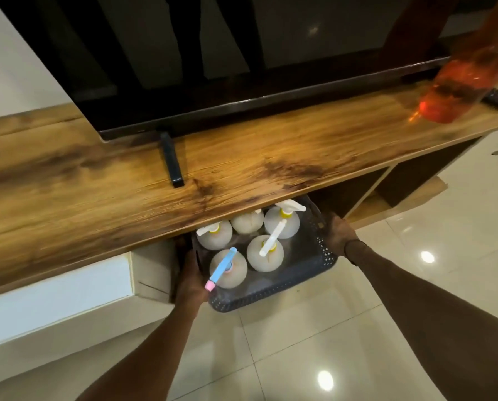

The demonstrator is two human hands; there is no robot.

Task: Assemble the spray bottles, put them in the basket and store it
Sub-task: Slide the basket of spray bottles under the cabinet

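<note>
- The left hand (190,280) clasps the basket's (273,282) near-left rim and the right hand (338,233) its right rim, fingers wrapped on the edge; a grip on both sides likely keeps the load level.
- The basket sits low over the floor (299,342), half under the wooden top (126,180), long axis running near-left to far-right, far end leading into the open shelf.
- Five bottles (265,253) stand upright inside, nozzles pointing various ways; the nearest has a blue head (222,267).
- Far right, an orange bottle (461,85) rests on top.

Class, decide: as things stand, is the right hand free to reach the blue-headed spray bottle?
Probably not: the right hand grips the basket rim, as does the left hand. The blue-headed spray bottle stands uncovered.
</note>
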